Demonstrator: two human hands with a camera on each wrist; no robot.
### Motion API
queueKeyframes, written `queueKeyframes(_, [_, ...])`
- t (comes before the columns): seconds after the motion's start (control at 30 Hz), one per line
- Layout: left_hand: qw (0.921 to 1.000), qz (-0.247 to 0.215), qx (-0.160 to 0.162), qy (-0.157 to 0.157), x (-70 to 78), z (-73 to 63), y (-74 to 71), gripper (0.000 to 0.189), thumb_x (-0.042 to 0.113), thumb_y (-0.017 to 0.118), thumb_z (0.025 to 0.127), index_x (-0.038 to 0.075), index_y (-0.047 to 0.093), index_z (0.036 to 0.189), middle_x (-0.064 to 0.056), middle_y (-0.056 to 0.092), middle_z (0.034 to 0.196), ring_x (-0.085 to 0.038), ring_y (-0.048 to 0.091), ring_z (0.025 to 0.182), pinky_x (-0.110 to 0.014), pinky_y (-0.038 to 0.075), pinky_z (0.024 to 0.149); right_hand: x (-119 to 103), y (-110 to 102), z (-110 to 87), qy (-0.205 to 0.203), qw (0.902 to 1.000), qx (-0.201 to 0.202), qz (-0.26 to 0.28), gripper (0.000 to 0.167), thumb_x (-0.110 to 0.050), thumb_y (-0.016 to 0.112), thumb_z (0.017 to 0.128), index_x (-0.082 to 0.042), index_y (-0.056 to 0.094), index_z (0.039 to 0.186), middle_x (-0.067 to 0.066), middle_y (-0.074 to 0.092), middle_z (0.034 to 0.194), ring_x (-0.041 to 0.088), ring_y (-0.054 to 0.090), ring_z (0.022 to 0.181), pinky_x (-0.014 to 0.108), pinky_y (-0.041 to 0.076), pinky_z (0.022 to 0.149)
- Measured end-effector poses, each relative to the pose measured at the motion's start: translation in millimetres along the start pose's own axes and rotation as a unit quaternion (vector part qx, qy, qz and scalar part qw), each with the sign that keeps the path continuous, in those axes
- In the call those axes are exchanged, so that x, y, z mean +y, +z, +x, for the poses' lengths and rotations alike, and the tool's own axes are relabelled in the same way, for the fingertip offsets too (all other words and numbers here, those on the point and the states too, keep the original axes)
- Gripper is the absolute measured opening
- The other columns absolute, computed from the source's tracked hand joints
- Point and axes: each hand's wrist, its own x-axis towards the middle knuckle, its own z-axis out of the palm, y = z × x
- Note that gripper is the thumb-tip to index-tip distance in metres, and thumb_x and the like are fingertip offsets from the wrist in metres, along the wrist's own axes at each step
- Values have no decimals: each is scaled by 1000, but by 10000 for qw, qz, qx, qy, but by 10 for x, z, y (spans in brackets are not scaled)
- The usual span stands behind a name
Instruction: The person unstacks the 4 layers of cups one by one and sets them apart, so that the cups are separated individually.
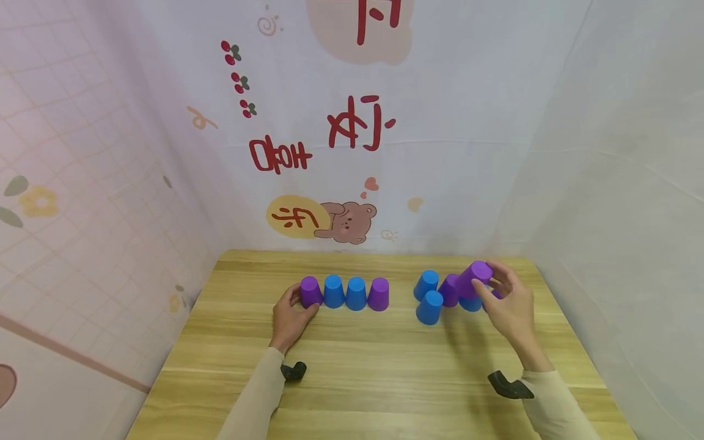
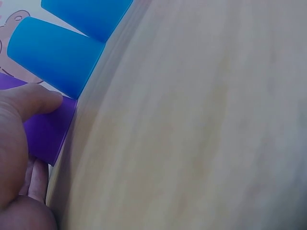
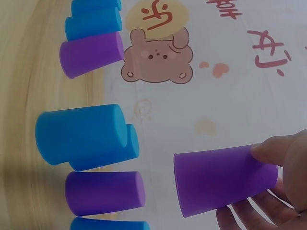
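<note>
At the left end of a row of upside-down cups, my left hand [image 1: 292, 319] grips a purple cup [image 1: 310, 292] that stands on the table, thumb on its near side. Beside it in the row come a blue cup [image 1: 333, 291], another blue cup [image 1: 355, 294] and a purple cup [image 1: 378, 294]. My right hand [image 1: 510, 300] holds a purple cup [image 3: 218, 179] by its closed end, raised and tilted above the right-hand group. Under and beside it stand a purple cup [image 3: 105, 193], a blue cup [image 1: 470, 302] and a partly hidden purple one.
Left of the right-hand group stand a blue cup [image 1: 426, 285] at the back and another blue cup [image 1: 429, 307] nearer me. A printed cloth wall [image 1: 451, 159] rises behind the wooden table [image 1: 374, 373], with pale walls at both sides.
</note>
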Motion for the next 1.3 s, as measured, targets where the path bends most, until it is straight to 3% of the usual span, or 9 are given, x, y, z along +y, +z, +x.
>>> queueKeyframes(0.33, [10000,43,11,34,-7,10,-2,73,14,95,90,8,63,156,-20,71,154,-40,72,140,-56,57,126,194,124,-102,-1,9998,-206,-31,56,-7,84,101,4,62,152,35,71,145,-23,62,105,-1,56,92])
queueKeyframes(0.4, [10000,-2,-4,16,1,9,-6,72,13,95,90,8,63,155,-19,71,154,-39,72,141,-56,56,126,240,144,-129,17,9996,-258,-98,56,-8,84,102,4,61,152,35,71,145,-15,70,106,-1,56,91])
queueKeyframes(0.57, [10000,-17,-21,26,0,17,-5,72,13,95,91,8,63,155,-19,71,154,-39,72,140,-55,56,126,359,210,-200,28,9995,-296,-125,55,-7,85,101,5,62,150,34,72,144,-12,70,109,-2,54,96])
queueKeyframes(0.63, [10000,-24,-15,29,0,17,-2,72,13,95,91,8,63,155,-19,71,154,-39,73,140,-56,57,126,405,243,-222,19,9996,-258,-60,54,-4,85,100,6,64,148,35,72,143,-21,62,107,0,56,97])
queueKeyframes(0.87, [10000,0,3,52,-3,3,-9,72,13,95,91,8,63,155,-20,71,154,-40,72,140,-56,57,125,571,346,-288,82,9997,-180,-114,53,1,85,97,7,65,146,33,74,141,-21,63,105,11,63,98])
queueKeyframes(1.03, [10000,-20,0,68,2,5,-12,71,13,95,91,8,63,155,-19,71,154,-39,72,140,-56,57,125,682,405,-307,223,9996,-147,-129,53,0,86,97,7,66,146,34,73,142,-19,63,104,11,64,97])
queueKeyframes(1.1, [10000,-8,-1,60,-2,8,-8,71,13,94,91,8,63,155,-19,71,154,-39,72,140,-56,57,125,712,425,-310,295,9993,-121,-212,53,-2,86,98,6,66,146,33,73,144,-10,69,107,12,64,97])
queueKeyframes(1.2, [10000,11,-16,32,-2,4,-5,72,13,94,92,8,62,156,-19,70,155,-39,72,141,-56,57,125,750,448,-320,376,9987,-128,-318,54,-3,85,98,6,65,147,32,72,146,19,79,116,18,66,99])
queueKeyframes(1.3, [10000,-14,-24,3,12,-8,-11,72,13,94,92,8,62,156,-19,70,155,-39,72,141,-57,56,126,773,465,-332,425,9984,-171,-344,53,-3,84,99,6,64,147,32,72,147,46,77,125,31,68,102])
